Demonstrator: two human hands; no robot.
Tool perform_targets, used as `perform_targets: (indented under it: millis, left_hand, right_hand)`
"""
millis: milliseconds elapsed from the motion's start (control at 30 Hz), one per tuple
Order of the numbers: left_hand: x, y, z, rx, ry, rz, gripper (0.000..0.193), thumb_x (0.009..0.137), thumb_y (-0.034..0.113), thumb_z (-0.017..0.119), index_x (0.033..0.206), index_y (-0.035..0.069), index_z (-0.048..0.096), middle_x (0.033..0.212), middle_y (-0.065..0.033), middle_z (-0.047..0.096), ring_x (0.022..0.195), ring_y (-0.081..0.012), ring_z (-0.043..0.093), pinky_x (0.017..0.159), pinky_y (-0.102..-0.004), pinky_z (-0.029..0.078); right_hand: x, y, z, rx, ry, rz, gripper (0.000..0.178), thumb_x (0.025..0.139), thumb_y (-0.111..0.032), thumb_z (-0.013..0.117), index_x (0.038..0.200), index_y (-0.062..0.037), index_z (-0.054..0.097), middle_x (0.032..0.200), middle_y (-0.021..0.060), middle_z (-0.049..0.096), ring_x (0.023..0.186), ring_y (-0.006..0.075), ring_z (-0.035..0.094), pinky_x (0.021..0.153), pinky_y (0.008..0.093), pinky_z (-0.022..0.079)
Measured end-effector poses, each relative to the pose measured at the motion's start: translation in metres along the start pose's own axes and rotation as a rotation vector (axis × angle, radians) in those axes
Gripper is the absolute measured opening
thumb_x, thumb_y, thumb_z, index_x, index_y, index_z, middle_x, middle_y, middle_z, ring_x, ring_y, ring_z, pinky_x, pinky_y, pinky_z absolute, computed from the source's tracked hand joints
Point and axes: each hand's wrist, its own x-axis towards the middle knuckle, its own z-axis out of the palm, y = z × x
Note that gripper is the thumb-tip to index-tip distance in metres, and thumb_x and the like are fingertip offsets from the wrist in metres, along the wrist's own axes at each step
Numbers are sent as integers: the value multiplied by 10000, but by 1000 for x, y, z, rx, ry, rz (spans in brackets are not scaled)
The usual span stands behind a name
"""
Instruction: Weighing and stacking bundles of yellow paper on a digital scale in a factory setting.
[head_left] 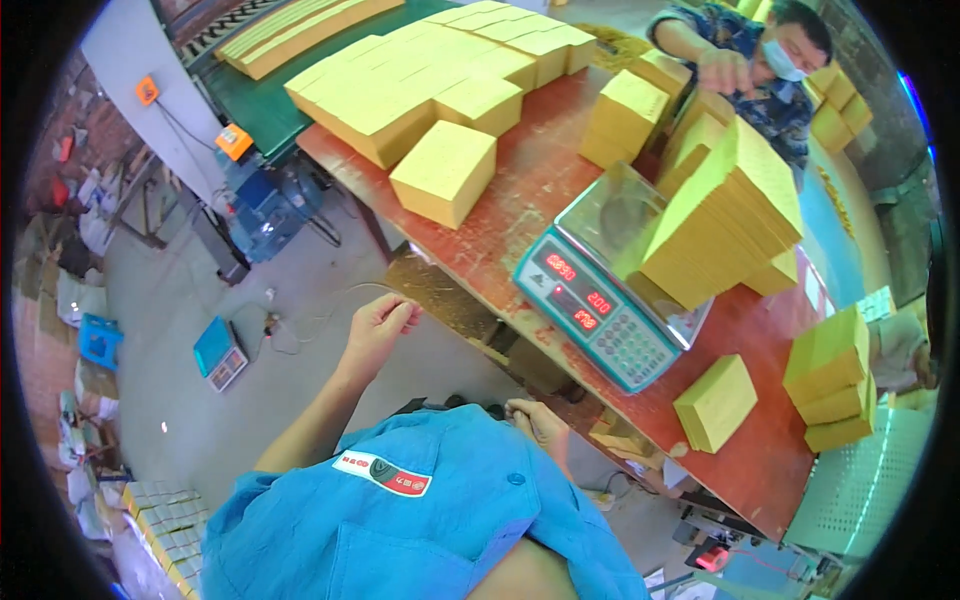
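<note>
My left hand (383, 322) is closed in a loose fist in front of the table's left edge, with nothing showing in it. Close to my blue jacket (400, 510), my right hand (541, 428) has curled fingers and no object visible in it; the jacket hides its forearm. Both hands are apart from the goods. On the red table, a teal digital scale (600, 310) with a lit red display bears a tall stack of yellow paper (715, 230). A small yellow paper block (717, 403) lies near the scale's right corner.
Many yellow blocks (410, 85) fill the far left of the red table (555, 120). Across the table is a masked co-worker, one hand (725, 72) over yellow stacks. More paper stacks (830, 375) stand at right. On the floor are another scale (219, 353) and a blue stool (99, 340).
</note>
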Motion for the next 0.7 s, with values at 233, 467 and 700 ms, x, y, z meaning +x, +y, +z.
perform_targets:
  millis: [233,467,700]
  left_hand:
    - [43,24,-38,46,196,129,212,952,167,538,1001,7,668,911,-48,668,856,-116,618,744,-263,493]
    - [77,-7,-70,15,172,35,221,973,190,530,1044,21,651,997,-46,662,876,-120,617,736,-256,491]
    - [178,-9,-143,-59,51,51,206,975,177,531,1051,26,650,1000,-37,662,882,-102,612,732,-247,487]
  right_hand:
    - [40,18,17,63,-125,75,175,857,-53,620,1021,-23,672,957,149,690,850,264,686,739,339,539]
    - [71,18,36,-44,-236,103,195,882,-141,600,1043,-46,655,1009,147,679,930,326,653,808,388,526]
    - [101,21,134,-76,-173,235,206,901,-157,588,1050,-32,656,995,162,678,928,298,663,804,362,524]
